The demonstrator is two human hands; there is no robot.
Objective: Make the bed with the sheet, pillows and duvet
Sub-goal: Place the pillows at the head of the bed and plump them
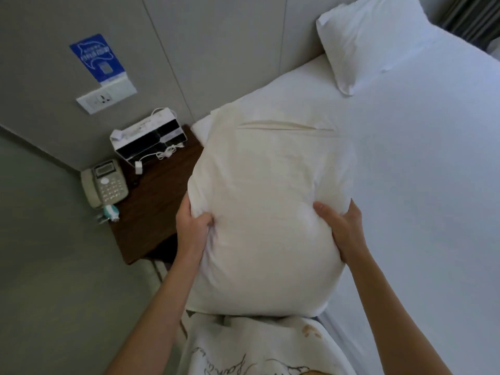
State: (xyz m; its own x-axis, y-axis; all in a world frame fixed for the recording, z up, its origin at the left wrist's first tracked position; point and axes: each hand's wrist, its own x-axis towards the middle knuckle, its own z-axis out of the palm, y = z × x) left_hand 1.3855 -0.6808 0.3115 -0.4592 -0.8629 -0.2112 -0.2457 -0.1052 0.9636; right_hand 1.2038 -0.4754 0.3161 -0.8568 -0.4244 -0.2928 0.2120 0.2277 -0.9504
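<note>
Gripping the near end of a cream pillow [270, 201], the left hand [193, 228] and right hand [342, 228] pinch its two sides; its long axis runs away toward the headboard [216, 50]; two pillows in all, the second pillow [378, 41] lying on the white sheet [419, 171].

A hotel bedroom: white-sheeted bed [405, 185], nightstand [151, 212] with desk phone [104, 184], and a padded wall panel [216, 50].
</note>
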